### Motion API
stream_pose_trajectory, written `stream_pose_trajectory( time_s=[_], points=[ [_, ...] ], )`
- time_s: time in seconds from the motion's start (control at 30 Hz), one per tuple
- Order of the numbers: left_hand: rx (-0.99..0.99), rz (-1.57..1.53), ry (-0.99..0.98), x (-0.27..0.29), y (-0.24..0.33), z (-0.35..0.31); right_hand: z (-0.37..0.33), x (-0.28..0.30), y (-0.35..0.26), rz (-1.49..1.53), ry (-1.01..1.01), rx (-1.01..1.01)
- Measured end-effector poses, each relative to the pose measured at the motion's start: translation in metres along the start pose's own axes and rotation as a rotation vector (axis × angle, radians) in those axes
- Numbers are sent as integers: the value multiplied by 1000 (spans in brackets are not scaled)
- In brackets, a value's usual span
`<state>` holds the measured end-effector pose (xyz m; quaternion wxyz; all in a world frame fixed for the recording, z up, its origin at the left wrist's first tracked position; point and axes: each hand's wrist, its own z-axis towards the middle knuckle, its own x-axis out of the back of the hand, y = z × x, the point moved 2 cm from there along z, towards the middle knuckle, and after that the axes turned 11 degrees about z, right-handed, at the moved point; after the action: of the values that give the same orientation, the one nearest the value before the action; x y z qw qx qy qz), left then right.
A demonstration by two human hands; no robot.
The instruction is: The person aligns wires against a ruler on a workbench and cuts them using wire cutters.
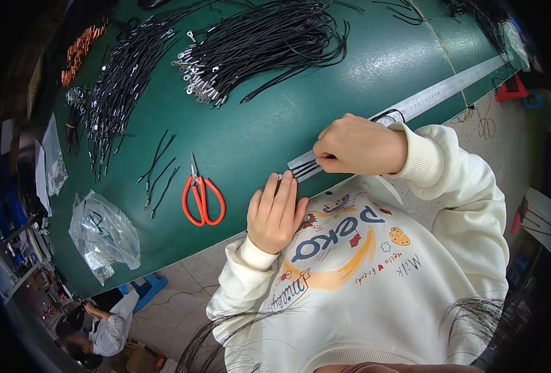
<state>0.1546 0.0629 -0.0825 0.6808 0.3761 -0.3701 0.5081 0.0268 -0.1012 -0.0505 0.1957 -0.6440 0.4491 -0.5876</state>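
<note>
A long steel ruler point(440, 93) lies along the near edge of the green table. Several short black wires point(305, 169) run side by side over its left end. My left hand point(272, 214) is laid flat with its fingers stretched, the tips pressing at the wires' left ends and hiding them. Farther right, my right hand point(356, 146) is closed around the same wires, thumb and fingers pinched together. Beyond its wrist a loop of black wire point(392, 114) shows on the ruler. Red-handled scissors point(202, 200) rest left of my left hand, blades pointing away.
A big bundle of black wires with ring terminals point(263, 46) fills the back middle. More wires point(129, 81), copper-coloured pieces point(83, 53) and a clear plastic bag point(106, 233) lie at the left. A few loose wires point(159, 168) sit near the scissors. Another person point(111, 326) is below left.
</note>
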Motion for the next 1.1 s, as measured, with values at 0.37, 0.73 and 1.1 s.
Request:
stream_pose_trajectory(
  time_s=[0.37, 0.73, 1.1],
  points=[
    [-80, 42, -33, -2, -1, -1, 0, 2, 0, 17, -8, -13],
    [-48, 59, -48, -4, 2, -5, 0, 0, 1, 30, -6, -23],
    [-153, 175, -96, -3, 1, 1, -6, 7, 0, -21, -48, -16]
  ],
)
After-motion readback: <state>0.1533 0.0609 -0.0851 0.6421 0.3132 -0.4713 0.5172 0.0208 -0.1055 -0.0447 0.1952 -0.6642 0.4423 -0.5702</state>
